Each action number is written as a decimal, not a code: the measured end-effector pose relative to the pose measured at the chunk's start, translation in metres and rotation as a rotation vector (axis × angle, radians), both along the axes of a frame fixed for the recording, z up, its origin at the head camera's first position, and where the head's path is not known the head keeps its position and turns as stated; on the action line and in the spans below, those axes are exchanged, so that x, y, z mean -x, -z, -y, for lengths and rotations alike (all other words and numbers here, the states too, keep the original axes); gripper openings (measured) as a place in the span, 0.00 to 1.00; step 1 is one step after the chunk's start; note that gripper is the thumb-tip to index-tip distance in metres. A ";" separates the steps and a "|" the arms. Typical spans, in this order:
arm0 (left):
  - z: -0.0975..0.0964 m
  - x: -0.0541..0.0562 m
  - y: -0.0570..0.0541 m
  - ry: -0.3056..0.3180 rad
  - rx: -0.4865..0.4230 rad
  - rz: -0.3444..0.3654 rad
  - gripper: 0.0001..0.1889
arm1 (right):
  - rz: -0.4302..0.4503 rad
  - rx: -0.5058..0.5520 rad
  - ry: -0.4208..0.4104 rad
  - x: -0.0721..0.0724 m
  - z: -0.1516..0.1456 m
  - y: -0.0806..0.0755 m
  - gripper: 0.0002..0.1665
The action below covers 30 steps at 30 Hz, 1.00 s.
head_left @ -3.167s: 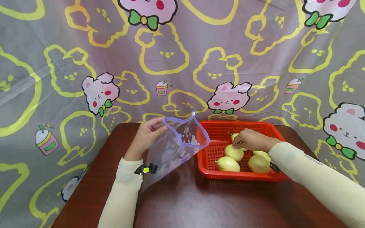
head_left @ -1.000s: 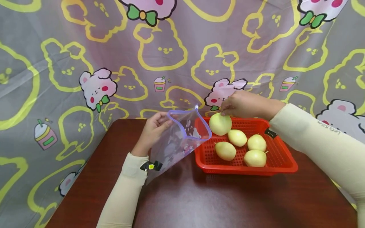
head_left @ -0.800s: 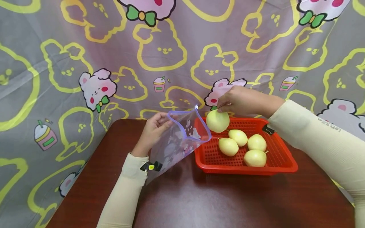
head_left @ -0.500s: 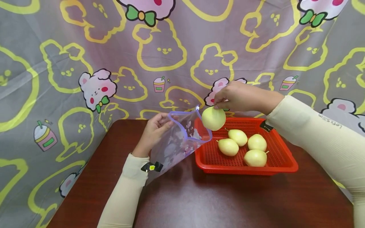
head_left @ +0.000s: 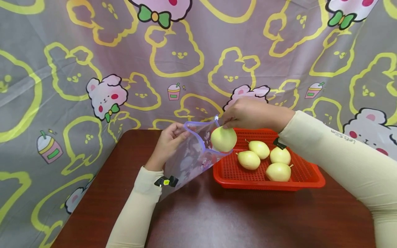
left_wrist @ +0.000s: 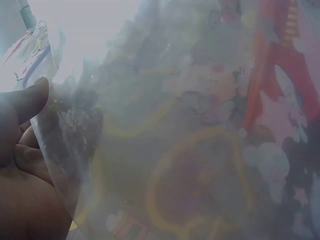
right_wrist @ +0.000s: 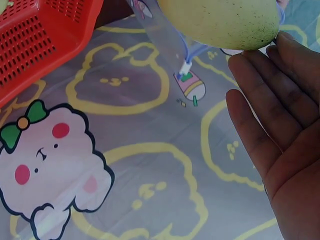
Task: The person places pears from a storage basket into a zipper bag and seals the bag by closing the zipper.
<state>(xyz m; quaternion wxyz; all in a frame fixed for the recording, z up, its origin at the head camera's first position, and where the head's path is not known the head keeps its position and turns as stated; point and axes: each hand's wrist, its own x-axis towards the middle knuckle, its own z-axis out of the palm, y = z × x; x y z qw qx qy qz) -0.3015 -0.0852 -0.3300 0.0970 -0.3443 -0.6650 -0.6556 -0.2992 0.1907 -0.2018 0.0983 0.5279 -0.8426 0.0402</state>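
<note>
My left hand (head_left: 169,144) pinches the edge of a clear zip bag (head_left: 189,165) with a purple-trimmed mouth, which gapes toward the right. In the left wrist view the thumb and fingers hold the bag's film (left_wrist: 150,150), which fills most of that view. At the bag's mouth my right hand (head_left: 245,115) holds a pale yellow pear (head_left: 223,139) from above by its end. The right wrist view has the pear (right_wrist: 220,22) at the fingertips, with the white zip slider (right_wrist: 185,68) close by. Whether the pear touches the bag cannot be told.
A red plastic basket (head_left: 254,183) stands right of the bag, partly behind the right hand. Several pears (head_left: 248,160) lie in it. Both stand on a dark brown table (head_left: 198,220). A grey cartoon-printed curtain (head_left: 192,62) rises behind the table and at its sides.
My right hand has lifted a pear out of the basket and carried it left and then down to the bag's mouth. A pear in the basket has rolled slightly. The left hand keeps holding the bag.
</note>
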 end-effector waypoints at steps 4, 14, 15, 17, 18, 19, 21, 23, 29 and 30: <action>0.000 0.001 0.000 -0.009 0.006 0.003 0.07 | 0.020 0.004 -0.028 0.001 0.005 0.006 0.08; 0.002 0.020 0.020 0.008 -0.024 -0.010 0.08 | 0.121 -0.002 0.008 0.001 0.019 0.023 0.02; 0.002 0.021 0.020 0.013 -0.026 -0.017 0.08 | 0.130 -0.009 0.019 0.001 0.020 0.024 0.03; 0.002 0.021 0.021 0.021 -0.026 -0.036 0.08 | 0.151 -0.014 0.027 0.001 0.022 0.027 0.03; 0.002 0.021 0.021 0.023 -0.025 -0.044 0.08 | 0.156 -0.012 0.026 0.001 0.022 0.029 0.03; 0.002 0.022 0.022 0.023 -0.022 -0.051 0.08 | 0.160 -0.009 0.022 0.002 0.023 0.030 0.02; 0.002 0.022 0.022 0.026 -0.021 -0.054 0.09 | 0.162 0.006 0.000 0.003 0.024 0.034 0.02; 0.002 0.022 0.023 0.024 -0.022 -0.051 0.09 | 0.161 0.022 -0.019 0.005 0.025 0.038 0.02; 0.000 0.023 0.023 0.035 -0.047 -0.026 0.07 | 0.159 0.030 -0.008 0.010 0.023 0.055 0.03; 0.000 0.023 0.023 0.033 -0.046 -0.023 0.07 | 0.162 0.032 0.000 0.010 0.021 0.058 0.03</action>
